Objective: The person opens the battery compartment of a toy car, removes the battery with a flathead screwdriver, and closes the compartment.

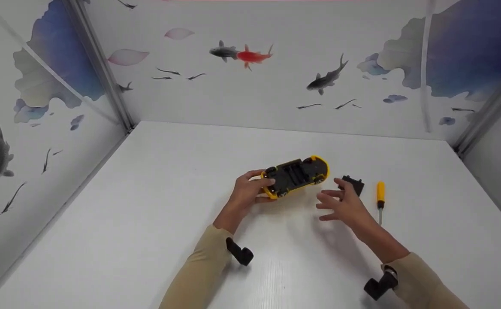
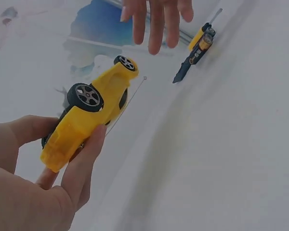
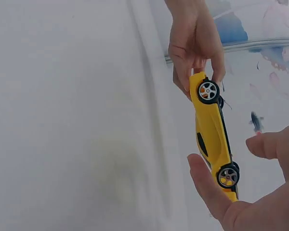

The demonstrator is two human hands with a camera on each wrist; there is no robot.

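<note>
My left hand (image 1: pixel 248 191) grips one end of a yellow toy car (image 1: pixel 325 165) above the white table, thumb on its black underside. The car is turned so that its underside, with an open recess in the middle, faces the head camera. My right hand (image 1: pixel 347 208) is spread beside the car's other end and holds nothing. Behind its fingers in the head view lies a black battery holder (image 1: pixel 356 184), partly hidden. The left wrist view shows a black-and-gold battery (image 2: pixel 204 44) in that holder, and a side of the car (image 2: pixel 106 91) with two wheels.
A screwdriver (image 1: pixel 380 193) with a yellow handle lies on the white table (image 1: pixel 147 206), right of the battery holder. Walls (image 1: pixel 259 98) printed with fish and leaves enclose the table at the back and both sides.
</note>
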